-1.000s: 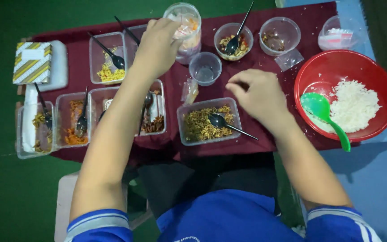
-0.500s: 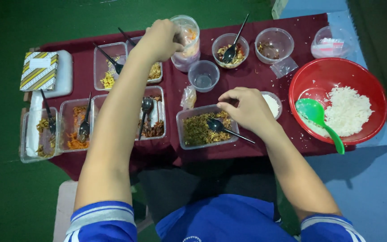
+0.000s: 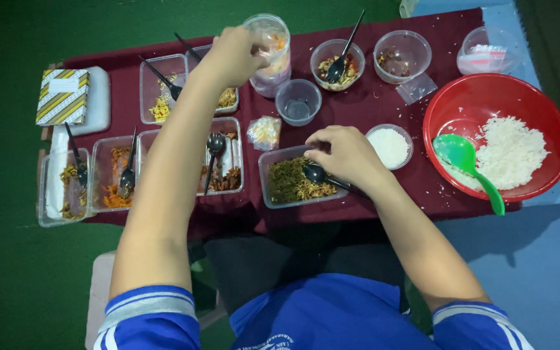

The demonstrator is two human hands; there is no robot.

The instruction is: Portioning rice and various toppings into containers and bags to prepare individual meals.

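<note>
Over the maroon table (image 3: 358,110), the left hand (image 3: 238,55) grips a tall jar (image 3: 270,55) that might tip, while right hand (image 3: 345,155) fingers pinch a spoon (image 3: 315,174).

Far left on the counter (image 3: 371,110), a flat rectangular box (image 3: 63,96) with yellow, white and dark diagonal stripes and a pale label patch lies on a white tray (image 3: 98,104). Mid-counter sits a small clear plastic packet (image 3: 264,131) of yellowish bits. A flat clear packet (image 3: 416,88) lies near the back tubs.
</note>
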